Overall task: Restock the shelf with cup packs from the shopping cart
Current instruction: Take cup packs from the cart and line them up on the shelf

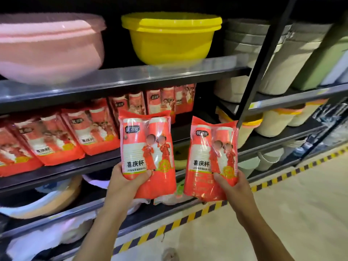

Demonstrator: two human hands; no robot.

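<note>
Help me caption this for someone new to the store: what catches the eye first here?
First, the two red cup packs held upright in the centre foreground, one in the left hand and one in the right hand. Behind them, a row of matching packs lines the middle shelf, with a gap at its right end. Above, a bright yellow basin sits beside a pink basin on the top shelf.

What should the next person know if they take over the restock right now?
Left hand: grips one red cup pack by its lower half, upright.
Right hand: grips a second cup pack, same way.
Both packs are held in front of the middle shelf, not placed yet.
Done: a row of matching packs already stands on that shelf.
Left: a dark gap shows at the row's right end; probably set both there. The cart is out of view.
</note>
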